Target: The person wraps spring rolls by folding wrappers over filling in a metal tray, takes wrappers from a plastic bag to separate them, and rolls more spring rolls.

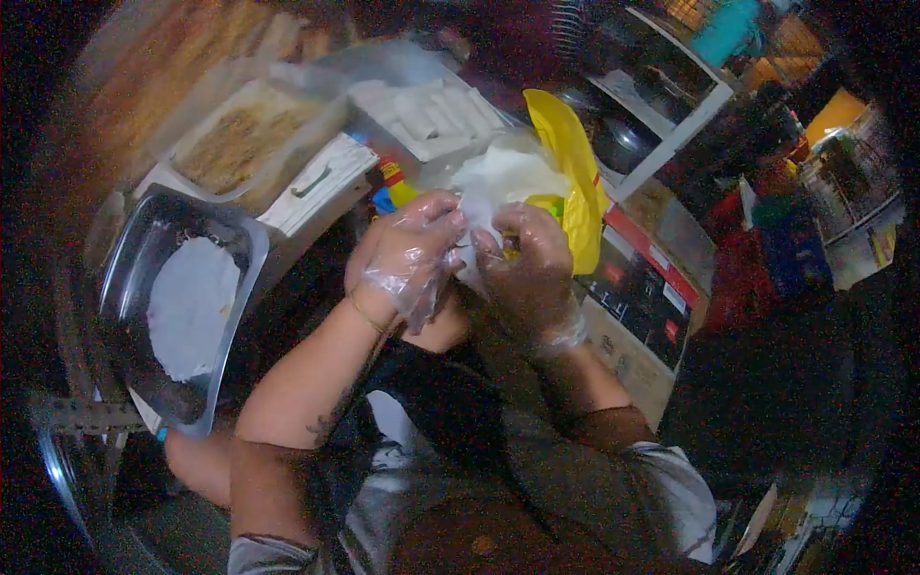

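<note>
Clear plastic gloves (383,281) cover the left hand (407,244) and the right hand (527,254), likely to keep skin off what they handle. Each grip is nearly closed, fingertips pinching a thin, whitish, translucent plastic bag (508,177) between them; holding it from two sides probably keeps the limp film spread and steady. The bag is directly ahead of the person's chest, just beside a bright yellow glossy plastic bag (583,206). Whether the whitish one holds anything is too blurred to tell. Beyond the hands, white oblong pieces (431,115) lie close together, and a clear rectangular plastic tub (179,182) contains brown crumbly material (240,144). At the left, a deep see-through rectangular tray (251,278) contains a flat white oval piece (195,309), perhaps set there for easy reach.
</note>
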`<state>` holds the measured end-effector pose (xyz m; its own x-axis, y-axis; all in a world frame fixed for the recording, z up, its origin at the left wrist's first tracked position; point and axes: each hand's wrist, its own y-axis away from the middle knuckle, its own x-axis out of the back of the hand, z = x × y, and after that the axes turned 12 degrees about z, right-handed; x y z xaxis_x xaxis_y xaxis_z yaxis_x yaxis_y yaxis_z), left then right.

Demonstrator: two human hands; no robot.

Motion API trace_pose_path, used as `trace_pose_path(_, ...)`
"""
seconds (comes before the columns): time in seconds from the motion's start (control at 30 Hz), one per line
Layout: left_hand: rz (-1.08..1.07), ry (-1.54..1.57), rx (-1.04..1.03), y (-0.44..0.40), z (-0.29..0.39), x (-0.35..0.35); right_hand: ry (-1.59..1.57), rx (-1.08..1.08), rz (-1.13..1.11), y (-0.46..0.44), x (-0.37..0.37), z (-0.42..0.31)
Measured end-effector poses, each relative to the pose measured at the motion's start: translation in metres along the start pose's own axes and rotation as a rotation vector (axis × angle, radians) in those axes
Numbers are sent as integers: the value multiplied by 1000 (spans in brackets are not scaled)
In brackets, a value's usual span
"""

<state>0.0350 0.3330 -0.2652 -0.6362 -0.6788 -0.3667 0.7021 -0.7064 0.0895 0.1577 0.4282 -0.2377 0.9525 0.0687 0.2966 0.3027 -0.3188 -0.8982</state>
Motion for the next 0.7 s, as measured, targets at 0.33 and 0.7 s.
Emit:
trace_pose_path(0.33,-34,-253,-145,12,17,-10,178,207,105,13,-15,23)
trace_pose_path(0.7,34,-207,16,14,23,-7,-219,-548,-171,15,-3,51)
